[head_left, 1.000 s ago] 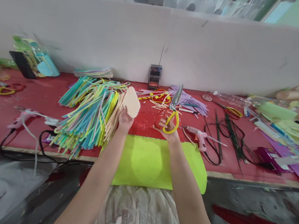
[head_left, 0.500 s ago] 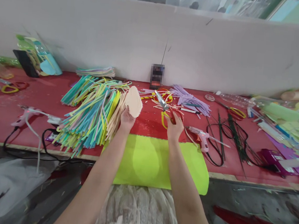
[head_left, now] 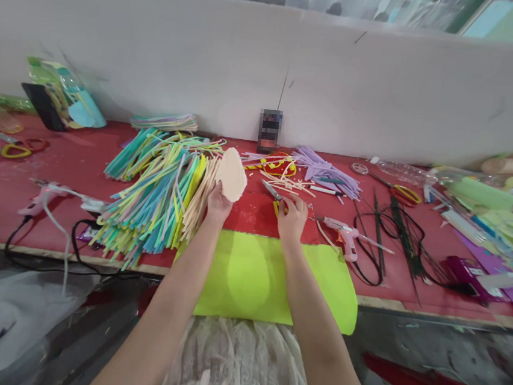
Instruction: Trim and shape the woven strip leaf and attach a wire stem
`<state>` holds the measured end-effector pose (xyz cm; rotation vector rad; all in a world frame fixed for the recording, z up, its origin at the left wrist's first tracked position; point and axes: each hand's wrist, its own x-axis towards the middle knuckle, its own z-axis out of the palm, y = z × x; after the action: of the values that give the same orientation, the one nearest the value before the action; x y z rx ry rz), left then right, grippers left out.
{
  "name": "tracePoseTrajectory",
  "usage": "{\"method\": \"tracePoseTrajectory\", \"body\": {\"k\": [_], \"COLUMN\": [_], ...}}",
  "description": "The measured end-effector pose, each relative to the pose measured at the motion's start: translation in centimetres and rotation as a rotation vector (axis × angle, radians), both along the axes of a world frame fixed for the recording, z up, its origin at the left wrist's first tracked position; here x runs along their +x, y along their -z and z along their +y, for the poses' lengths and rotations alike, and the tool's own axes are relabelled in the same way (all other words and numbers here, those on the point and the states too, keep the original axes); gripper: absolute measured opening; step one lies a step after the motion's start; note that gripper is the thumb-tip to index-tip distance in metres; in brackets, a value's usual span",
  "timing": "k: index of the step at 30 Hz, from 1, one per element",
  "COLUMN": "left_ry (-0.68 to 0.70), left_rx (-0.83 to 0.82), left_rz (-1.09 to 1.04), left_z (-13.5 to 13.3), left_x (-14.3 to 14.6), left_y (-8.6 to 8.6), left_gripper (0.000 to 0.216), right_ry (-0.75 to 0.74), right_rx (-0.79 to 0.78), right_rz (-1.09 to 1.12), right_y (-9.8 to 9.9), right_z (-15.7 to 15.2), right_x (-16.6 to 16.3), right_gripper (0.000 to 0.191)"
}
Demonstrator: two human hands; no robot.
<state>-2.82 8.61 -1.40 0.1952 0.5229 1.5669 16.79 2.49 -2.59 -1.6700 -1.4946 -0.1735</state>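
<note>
My left hand (head_left: pixel 219 206) is closed on the lower end of a flat, cream oval piece (head_left: pixel 231 175) with a slightly ragged edge, held upright. In my right hand (head_left: pixel 292 219) is a pair of scissors (head_left: pixel 271 189), its blades pointing away to the left and its handles mostly hidden by my fingers. Just left of the oval lies a large bundle of pastel strips (head_left: pixel 157 192), with peach ones nearest my left hand. Loose peach strips (head_left: pixel 287 182) lie beyond the scissors. A yellow-green sheet (head_left: pixel 248 276) hangs over the table edge under my forearms.
Purple strips (head_left: pixel 328 172) and a pen (head_left: pixel 327 191) lie farther back. Pink glue guns rest at the right (head_left: pixel 347 234) and left (head_left: pixel 40 201), with cables around them. Another pair of scissors (head_left: pixel 406 193) lies at right, near dark green stems (head_left: pixel 404 237). A phone-like object (head_left: pixel 270 130) leans on the partition.
The scissors have come lower and turned more to the left, and my right hand has moved slightly down and left around their handles. My left hand and the cream oval have barely moved.
</note>
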Motion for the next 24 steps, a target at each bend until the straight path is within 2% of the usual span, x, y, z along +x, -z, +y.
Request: {"method": "tracePoseTrajectory", "body": {"k": [4, 7, 10, 17, 24], "left_ry": [0.001, 0.015, 0.019, 0.006, 0.037], "left_rx": [0.003, 0.036, 0.04, 0.076, 0.145], "left_rz": [0.013, 0.018, 0.026, 0.133, 0.258], "left_z": [-0.1, -0.1, -0.1, -0.4, -0.4], "left_x": [0.0, 0.1, 0.2, 0.9, 1.4], "left_y": [-0.2, -0.3, -0.5, -0.9, -0.1], "left_gripper": [0.03, 0.028, 0.024, 0.018, 0.017], "right_ry": [-0.342, -0.444, -0.49, -0.502, -0.538], "right_rx": [-0.117, -0.276, -0.354, -0.308, -0.329], "right_rz": [-0.118, -0.188, -0.171, -0.046, 0.002], "right_y": [0.3, 0.9, 1.2, 1.1, 0.8], "right_z": [0.0, 0.0, 0.1, 0.4, 0.3], "right_x": [-2.8, -4.0, -4.0, -3.4, -3.4], "right_gripper": [0.044, 0.055, 0.056, 0.045, 0.028]}}
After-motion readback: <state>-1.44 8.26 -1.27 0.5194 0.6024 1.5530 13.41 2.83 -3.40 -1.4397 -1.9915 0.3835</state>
